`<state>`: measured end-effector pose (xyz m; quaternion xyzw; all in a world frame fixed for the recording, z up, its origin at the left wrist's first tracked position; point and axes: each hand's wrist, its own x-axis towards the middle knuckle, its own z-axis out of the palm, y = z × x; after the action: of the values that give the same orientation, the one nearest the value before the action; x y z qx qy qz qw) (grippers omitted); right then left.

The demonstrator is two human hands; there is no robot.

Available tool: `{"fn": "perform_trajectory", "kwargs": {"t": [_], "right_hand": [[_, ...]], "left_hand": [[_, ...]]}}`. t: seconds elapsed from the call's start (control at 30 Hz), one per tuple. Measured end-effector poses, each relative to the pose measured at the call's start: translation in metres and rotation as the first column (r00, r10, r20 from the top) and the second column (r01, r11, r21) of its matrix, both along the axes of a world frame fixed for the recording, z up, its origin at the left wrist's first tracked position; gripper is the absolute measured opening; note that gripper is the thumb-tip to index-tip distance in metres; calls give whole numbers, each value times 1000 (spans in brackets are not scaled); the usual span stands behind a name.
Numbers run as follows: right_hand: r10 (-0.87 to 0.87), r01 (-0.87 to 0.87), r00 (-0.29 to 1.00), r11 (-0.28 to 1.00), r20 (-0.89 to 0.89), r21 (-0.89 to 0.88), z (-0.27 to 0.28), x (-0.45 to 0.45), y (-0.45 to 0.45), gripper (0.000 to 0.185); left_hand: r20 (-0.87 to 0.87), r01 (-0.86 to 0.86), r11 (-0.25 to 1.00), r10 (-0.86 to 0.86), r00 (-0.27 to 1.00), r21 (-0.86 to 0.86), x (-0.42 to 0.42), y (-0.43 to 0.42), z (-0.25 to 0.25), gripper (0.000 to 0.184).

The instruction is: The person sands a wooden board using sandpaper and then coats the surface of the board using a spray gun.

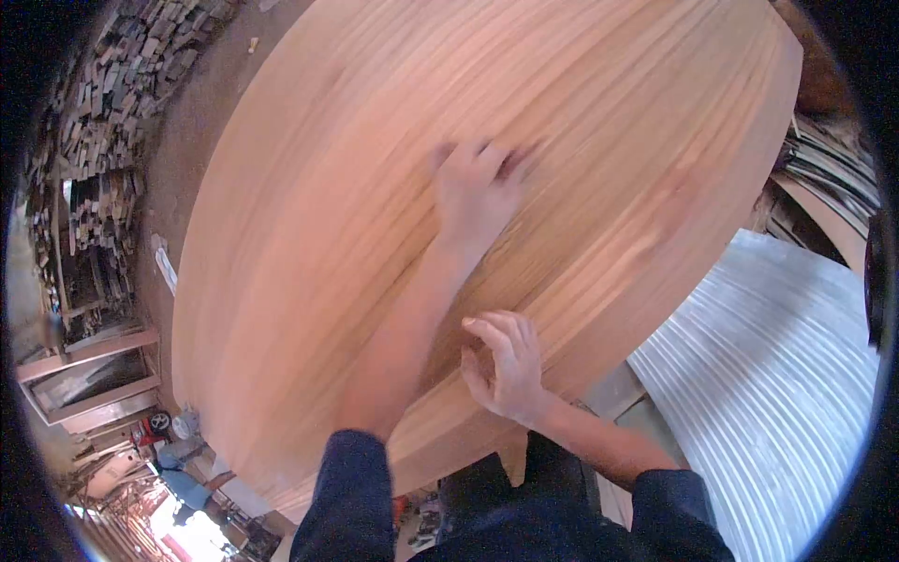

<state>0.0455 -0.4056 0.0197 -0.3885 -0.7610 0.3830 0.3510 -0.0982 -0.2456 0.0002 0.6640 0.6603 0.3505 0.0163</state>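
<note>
Surface of the wooden board (300, 215): passable along the left edge and across the far end. Obstructions: the left hand (479, 187) at the middle, its forearm (403, 347) reaching back to the near edge; the right hand (510, 370) close to that edge. Beyond the right edge, a corrugated sheet (768, 384).

left hand (478, 192) blurred; contact with wooden panel (599, 178) unclear to me; panel's far end, beyond hand, cut off.

Left hand (479, 192) and right hand (510, 373) are over a wooden panel (599, 178).
</note>
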Motion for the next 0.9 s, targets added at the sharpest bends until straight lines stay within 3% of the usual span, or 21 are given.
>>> {"fn": "perform_trajectory", "kwargs": {"t": [0.07,0.17,0.23,0.3,0.4,0.47,0.53,0.57,0.63,0.7,0.8,0.87,0.9], "right_hand": [[43,-51,993,996,-108,-75,5,8,5,47],[41,-46,993,998,-114,-40,15,51,39,42],[-68,63,997,992,48,112,13,118,90,36],[-259,261,957,965,133,7,13,174,149,33],[-435,391,855,898,283,200,-3,240,229,39],[-437,375,865,889,247,262,4,249,272,39],[-427,343,877,878,222,334,13,250,307,39],[-423,320,853,887,306,333,19,247,321,39],[-413,281,821,894,395,350,23,249,356,40],[-389,232,803,902,452,365,10,263,396,42],[-456,245,765,859,455,449,-6,291,432,41],[-448,290,767,880,458,376,12,287,425,43],[-450,271,782,869,432,414,5,290,425,45]], "left_hand": [[77,37,999,-37,996,-8,32,62,9,6],[100,-15,1000,14,995,8,11,28,3,8],[-34,-85,996,86,996,6,-18,-44,-6,8],[-88,-160,981,151,985,-109,-33,-84,14,6],[-145,-285,942,261,954,-180,-38,-105,24,5],[-94,-186,964,170,981,-193,-6,-39,16,6],[21,-134,991,134,991,4,44,57,-1,18],[28,-91,995,92,995,-42,69,103,8,23],[118,-71,997,66,991,33,95,165,5,29],[52,-38,999,37,998,14,113,190,13,29],[-14,-5,997,6,1000,80,87,140,11,26],[-33,-32,998,31,999,-49,59,80,22,13],[-90,-29,1000,30,996,12,35,53,10,17]]}}
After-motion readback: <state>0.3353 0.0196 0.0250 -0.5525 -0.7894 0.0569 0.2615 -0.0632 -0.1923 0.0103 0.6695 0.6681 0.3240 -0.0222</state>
